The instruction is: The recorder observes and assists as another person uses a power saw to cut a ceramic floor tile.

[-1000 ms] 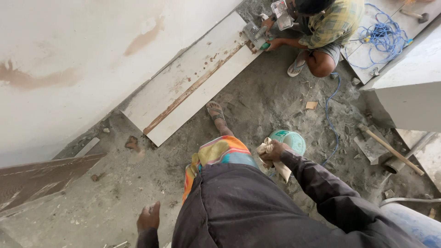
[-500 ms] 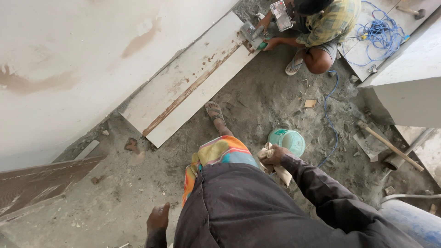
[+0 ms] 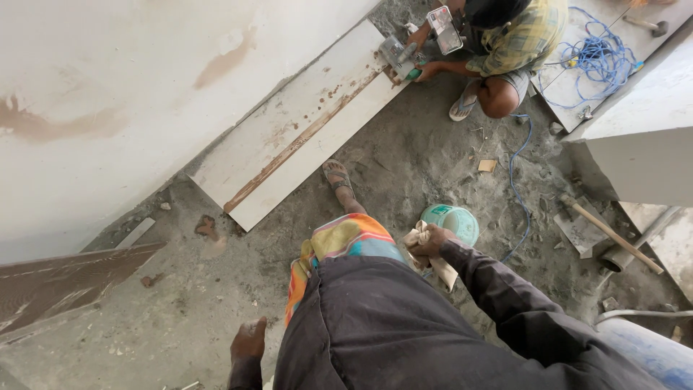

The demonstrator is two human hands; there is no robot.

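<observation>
Our right hand (image 3: 433, 242) fingers grip a beige rag (image 3: 427, 253) just beside the green bucket (image 3: 451, 221); our left hand (image 3: 249, 339) hangs empty, loosely curled.

You stand on a dusty floor, cloth in hand.

Your right hand (image 3: 433, 242) grips a crumpled beige cloth (image 3: 427, 253) just beside a green bowl (image 3: 451, 220); your left hand (image 3: 249, 339) hangs loose and empty. Ahead, a long white tile (image 3: 296, 133) lies along the wall, where a crouching co-worker (image 3: 505, 43) holds a power cutter (image 3: 401, 58) against its far end.
</observation>
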